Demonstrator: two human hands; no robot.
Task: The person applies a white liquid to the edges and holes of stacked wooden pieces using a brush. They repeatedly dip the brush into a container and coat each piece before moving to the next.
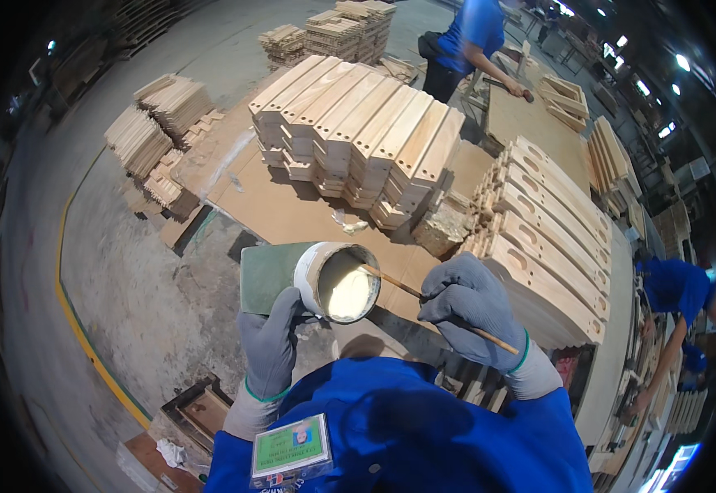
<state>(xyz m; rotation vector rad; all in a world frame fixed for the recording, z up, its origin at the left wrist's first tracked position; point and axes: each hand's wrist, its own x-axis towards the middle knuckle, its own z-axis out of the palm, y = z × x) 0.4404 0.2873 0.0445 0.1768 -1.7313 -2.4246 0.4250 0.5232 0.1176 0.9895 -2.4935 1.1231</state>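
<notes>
L hand, grey knit glove w/ green cuff, wraps the near-left side of a small round tub; fingers curled around its wall, tub tilted so the mouth faces the wearer. Tub sits centre frame, just above the blue-sleeved chest, over the near edge of the brown board table. Inside: thick cream-white paste, prob. glue, smeared up the wall.

R hand, same glove type, closed in a fist-like pinch on a thin wooden stick. Stick runs from the paste out to the right, through the hand, butt end showing near the wrist.

Doing it well (judgement): keep tub tilted toward the stick so paste pools at the low side; load the tip lightly, wipe excess on the rim to avoid drips on sleeves; grip nearer the tip would give more control.

Materials/shapes:
- Far centre: stack of pale planed wood slats, ends rounded, small drilled holes on faces; smooth, light grain.
- Right: row of wood pieces w/ oval slots, stood on edge, leaning.
- Dark green flat pad under/behind the tub, matte.
- Left: more slat piles on rough grey concrete floor w/ yellow line.
- Far right: another person in blue at a bench.
- Green badge on chest, near.
</notes>
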